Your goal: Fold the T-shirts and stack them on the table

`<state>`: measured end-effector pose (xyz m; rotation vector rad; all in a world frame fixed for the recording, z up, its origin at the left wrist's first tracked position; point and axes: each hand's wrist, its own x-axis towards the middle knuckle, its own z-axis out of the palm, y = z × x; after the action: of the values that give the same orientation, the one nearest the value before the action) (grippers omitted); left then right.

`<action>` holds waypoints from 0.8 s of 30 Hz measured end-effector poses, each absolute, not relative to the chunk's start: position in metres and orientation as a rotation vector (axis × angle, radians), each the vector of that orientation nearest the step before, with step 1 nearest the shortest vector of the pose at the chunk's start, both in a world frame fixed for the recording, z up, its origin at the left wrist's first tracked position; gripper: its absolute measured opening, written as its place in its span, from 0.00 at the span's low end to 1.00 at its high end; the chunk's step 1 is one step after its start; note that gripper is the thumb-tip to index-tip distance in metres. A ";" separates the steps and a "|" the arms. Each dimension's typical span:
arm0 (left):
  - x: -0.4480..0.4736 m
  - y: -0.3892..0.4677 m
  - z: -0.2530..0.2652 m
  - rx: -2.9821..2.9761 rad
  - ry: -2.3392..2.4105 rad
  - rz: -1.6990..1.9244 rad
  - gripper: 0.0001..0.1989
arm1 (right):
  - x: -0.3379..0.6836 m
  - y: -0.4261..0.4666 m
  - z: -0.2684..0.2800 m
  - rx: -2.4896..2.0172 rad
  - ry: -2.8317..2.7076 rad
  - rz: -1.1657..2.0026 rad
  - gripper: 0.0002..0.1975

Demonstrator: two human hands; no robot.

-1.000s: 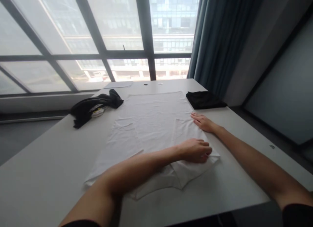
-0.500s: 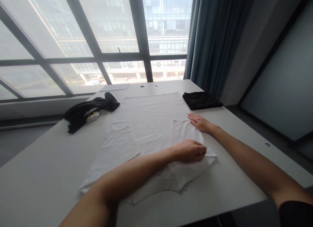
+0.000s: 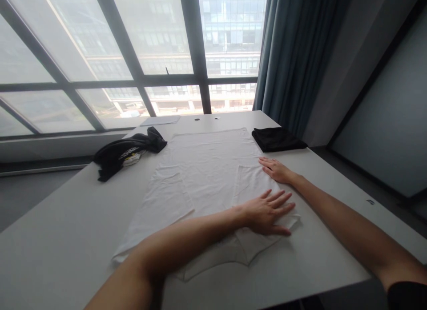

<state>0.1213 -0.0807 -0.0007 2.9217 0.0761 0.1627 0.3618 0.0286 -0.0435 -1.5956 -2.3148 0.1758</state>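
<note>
White shirt (image 3: 207,167), mid-frame, could wrinkle if your left hand (image 3: 265,213) and right hand (image 3: 276,170), both open and gripping nothing, drag its cloth sideways.

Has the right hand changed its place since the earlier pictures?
No: judged against the folded black cloth, the right hand shows no clear shift.

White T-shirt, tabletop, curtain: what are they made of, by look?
White T-shirt: soft matte fabric, perhaps cotton jersey, given its fine creases and thin, limp edges.
Tabletop: smooth, pale, low-sheen board, probably laminate; no grain shows.
Curtain: matte blue-grey cloth, seemingly, hanging in vertical folds; fibre can't be told.
</note>
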 end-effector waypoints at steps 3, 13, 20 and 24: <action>0.123 -0.081 0.000 2.897 0.113 0.126 0.42 | 0.362 0.029 -0.045 -1.592 -2.315 0.179 0.26; 0.070 -0.005 0.075 2.727 0.309 0.244 0.27 | 0.356 0.024 -0.034 -1.489 -2.140 0.047 0.33; -0.084 0.034 0.053 2.706 1.174 0.351 0.30 | 0.287 -0.014 -0.013 -1.453 -2.202 -0.126 0.33; -0.132 0.029 0.010 2.673 1.516 0.237 0.32 | 0.272 -0.011 -0.029 -1.623 -2.210 -0.115 0.33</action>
<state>-0.1322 0.0293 0.0100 2.6727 1.5161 0.2366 0.2717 -0.0109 -0.0294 -1.6227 -2.2101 -0.1150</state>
